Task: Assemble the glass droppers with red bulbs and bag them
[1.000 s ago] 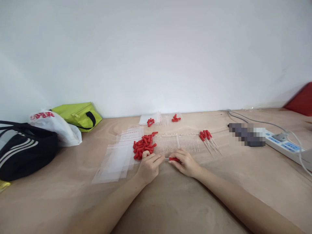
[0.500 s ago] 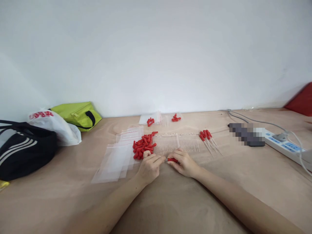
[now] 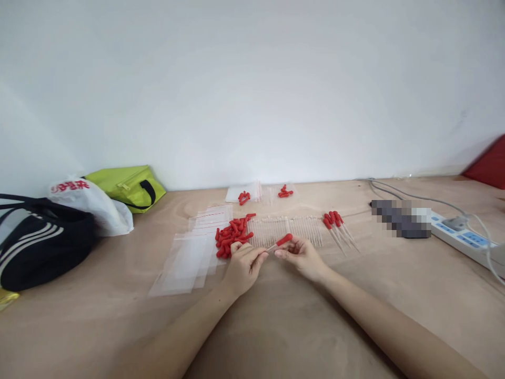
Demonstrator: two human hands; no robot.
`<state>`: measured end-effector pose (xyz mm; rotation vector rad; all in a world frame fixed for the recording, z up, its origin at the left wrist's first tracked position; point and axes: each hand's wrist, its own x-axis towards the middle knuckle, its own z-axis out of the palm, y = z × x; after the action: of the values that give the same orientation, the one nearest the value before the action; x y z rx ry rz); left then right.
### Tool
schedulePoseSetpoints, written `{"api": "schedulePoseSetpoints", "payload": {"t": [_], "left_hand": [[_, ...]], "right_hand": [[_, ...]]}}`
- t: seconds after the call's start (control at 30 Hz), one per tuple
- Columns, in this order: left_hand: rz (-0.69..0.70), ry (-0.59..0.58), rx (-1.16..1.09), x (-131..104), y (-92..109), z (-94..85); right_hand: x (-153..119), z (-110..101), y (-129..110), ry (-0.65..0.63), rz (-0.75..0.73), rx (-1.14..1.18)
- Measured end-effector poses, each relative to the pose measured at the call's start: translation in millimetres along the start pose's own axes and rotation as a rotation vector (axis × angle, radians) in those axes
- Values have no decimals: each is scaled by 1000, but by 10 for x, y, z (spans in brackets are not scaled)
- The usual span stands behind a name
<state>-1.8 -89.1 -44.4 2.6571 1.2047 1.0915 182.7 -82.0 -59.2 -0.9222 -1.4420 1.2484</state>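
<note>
A thin clear tube with a red rubber bulb (image 3: 284,240) on its right end is held between my hands. My left hand (image 3: 245,266) pinches the tube near its left end. The fingers of my right hand (image 3: 303,257) are apart beside the bulb; whether they touch it is hard to tell. Left of the tube lies a pile of loose red bulbs (image 3: 231,239). Behind my hands is a row of clear tubes (image 3: 268,230). Several tubes with red bulbs fitted (image 3: 335,220) lie to the right.
Flat clear zip bags (image 3: 179,266) lie at left. Small bags with red bulbs (image 3: 284,191) are near the wall. A black bag (image 3: 47,247), a white plastic bag (image 3: 94,208) and a green bag (image 3: 118,181) stand far left. At right are a dark pixelated object (image 3: 398,218) and a power strip (image 3: 461,234).
The red bulb has come up and tilted into view. My right hand's fingers have loosened from around it, while my left hand still pinches the tube.
</note>
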Motion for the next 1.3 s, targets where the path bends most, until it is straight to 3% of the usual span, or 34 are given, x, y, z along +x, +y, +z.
{"api": "schedulePoseSetpoints", "payload": {"t": [0.2,0.3,0.4,0.5,0.6,0.7,0.87,1.3], "left_hand": [[-37,-41,-75,48,77,41],[-32,-32,-109,35,72,26],[-57,-29,-118,17,57,-5],[-87,-45,-108,9,44,-22],[-91,-62,-108,8,39,-16],[-79,-66,-105,8,36,-3],[-90,-82,-78,4,33,4],[-57,-91,-34,-4,29,2]], "right_hand": [[-29,162,-65,38,-1,57],[15,109,-114,72,-33,-6],[124,-138,-183,179,-8,-169],[225,-546,-263,283,37,-508],[253,-956,-292,491,146,-902],[227,-1223,-232,574,292,-1107],[197,-1348,-87,509,397,-1245],[200,-1338,-47,465,396,-1343]]}}
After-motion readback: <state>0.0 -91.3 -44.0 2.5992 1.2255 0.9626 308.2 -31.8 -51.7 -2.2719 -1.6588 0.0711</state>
